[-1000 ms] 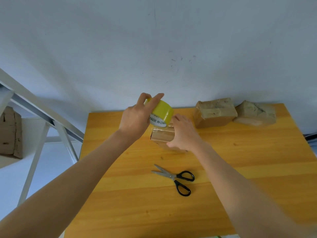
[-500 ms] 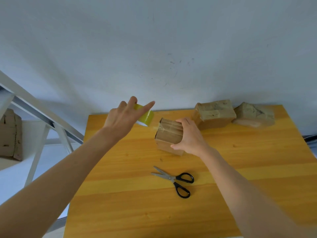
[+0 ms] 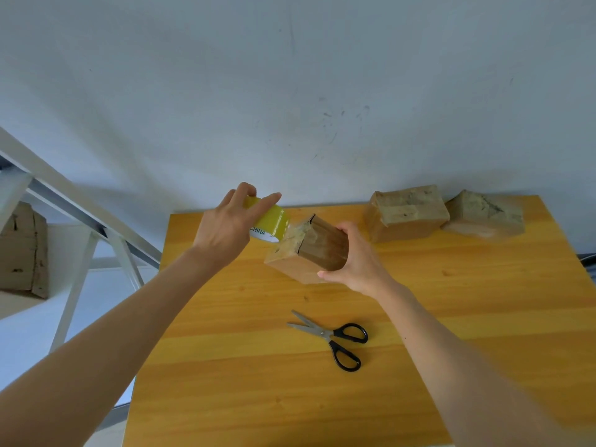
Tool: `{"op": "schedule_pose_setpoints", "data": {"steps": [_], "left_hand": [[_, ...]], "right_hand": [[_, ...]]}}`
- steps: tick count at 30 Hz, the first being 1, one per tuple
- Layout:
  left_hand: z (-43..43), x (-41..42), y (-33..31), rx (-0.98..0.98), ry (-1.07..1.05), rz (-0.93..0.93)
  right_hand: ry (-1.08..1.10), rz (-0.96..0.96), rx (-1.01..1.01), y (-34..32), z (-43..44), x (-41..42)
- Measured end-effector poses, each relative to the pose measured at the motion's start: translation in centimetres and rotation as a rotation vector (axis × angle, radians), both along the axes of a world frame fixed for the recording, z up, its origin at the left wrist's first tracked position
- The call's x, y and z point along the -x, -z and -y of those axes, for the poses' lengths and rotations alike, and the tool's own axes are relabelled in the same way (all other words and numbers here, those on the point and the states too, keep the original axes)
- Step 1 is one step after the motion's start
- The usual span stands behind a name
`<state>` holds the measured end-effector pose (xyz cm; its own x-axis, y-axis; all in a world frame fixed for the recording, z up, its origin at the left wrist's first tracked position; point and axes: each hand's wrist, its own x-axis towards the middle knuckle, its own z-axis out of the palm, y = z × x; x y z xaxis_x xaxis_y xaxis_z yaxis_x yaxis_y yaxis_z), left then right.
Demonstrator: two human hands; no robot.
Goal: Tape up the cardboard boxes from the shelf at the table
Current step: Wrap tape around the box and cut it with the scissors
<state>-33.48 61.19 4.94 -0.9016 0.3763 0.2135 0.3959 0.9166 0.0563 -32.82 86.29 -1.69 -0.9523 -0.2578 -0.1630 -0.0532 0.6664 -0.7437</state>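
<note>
Near side: bare tabletop [image 3: 225,382], lots of free room for sliding or setting down. Scissors [image 3: 329,333] lie flat between me and the work, blades part open and pointing left, handles toward the right, well apart from both hands.

Next out, my right hand [image 3: 358,262] grasps the box [image 3: 309,250], fingers curled over its right end with the thumb underneath. The box is tilted above the tabletop's far middle; I cannot tell whether its low corner touches the wood. I judge it light, since one hand carries it. The cardboard looks stiff enough but could dent if squeezed hard. The taped faces look glossy, so probably slick. The best hold is across the plain brown sides, clear of the seam on the left end.

My left hand [image 3: 225,227] pinches the roll [image 3: 269,222], thumb on one side and fingers on the other. The roll sits right against the box's left end, with tape on that face. The roll looks rigid and light; I'd hold it by the rim and keep skin off the sticky side.

The tabletop's left edge is near, below the left wrist, so there is little margin there. Two back boxes [image 3: 406,217] sit at far right just beside each other, near the right hand's side, which limits swing that way. The wall [image 3: 290,91] is right behind. The shelf [image 3: 80,201] stands off to the left, with a carton [image 3: 22,250] on it.
</note>
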Motion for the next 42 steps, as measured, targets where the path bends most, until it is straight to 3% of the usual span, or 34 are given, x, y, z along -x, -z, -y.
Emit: {"op": "schedule_pose_setpoints", "data": {"steps": [10, 22, 28, 34, 42], "left_hand": [[-0.2, 0.3, 0.7, 0.137, 0.064, -0.081], [1.0, 1.2, 1.7, 0.346, 0.033, -0.014], [0.2, 1.6, 3.0, 0.398, 0.167, 0.012], [-1.4, 1.5, 3.5, 0.425, 0.285, 0.026], [-3.8, 1.0, 4.3, 0.428, 0.356, 0.07]], "right_hand": [[-0.043, 0.052, -0.045, 0.7, -0.3, 0.0], [-0.03, 0.092, -0.047, 1.1, -1.5, 0.3], [0.0, 0.131, -0.034, 2.1, -3.1, -0.2], [0.051, 0.069, -0.181, 2.8, -4.4, -0.9], [0.149, 0.015, -0.221, 3.4, -5.2, -3.3]]}}
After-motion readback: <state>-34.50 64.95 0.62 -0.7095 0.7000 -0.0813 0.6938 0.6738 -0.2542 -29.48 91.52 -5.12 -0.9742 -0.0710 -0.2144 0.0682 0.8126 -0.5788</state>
